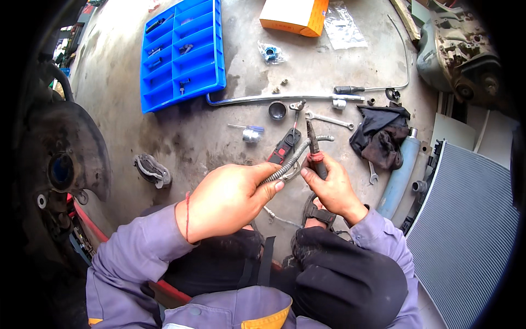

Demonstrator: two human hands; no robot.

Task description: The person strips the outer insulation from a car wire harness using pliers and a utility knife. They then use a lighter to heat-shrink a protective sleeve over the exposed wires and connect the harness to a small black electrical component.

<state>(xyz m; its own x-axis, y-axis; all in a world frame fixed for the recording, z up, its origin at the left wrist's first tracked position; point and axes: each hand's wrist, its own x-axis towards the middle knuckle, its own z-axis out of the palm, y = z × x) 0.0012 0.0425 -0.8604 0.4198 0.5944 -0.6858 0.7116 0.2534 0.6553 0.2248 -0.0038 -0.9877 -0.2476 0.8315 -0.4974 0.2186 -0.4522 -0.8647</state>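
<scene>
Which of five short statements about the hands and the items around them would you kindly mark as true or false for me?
1. The left hand holds a ribbed grey hose. True.
2. The right hand is empty. False: it grips a dark pointed tool.
3. Small parts lie in some compartments of the blue tray. True.
4. The orange-and-white box is to the left of the blue tray. False: it is to the right of it.
5. The dark cloth lies mostly to the left of the blue-grey cylinder. True.
</scene>
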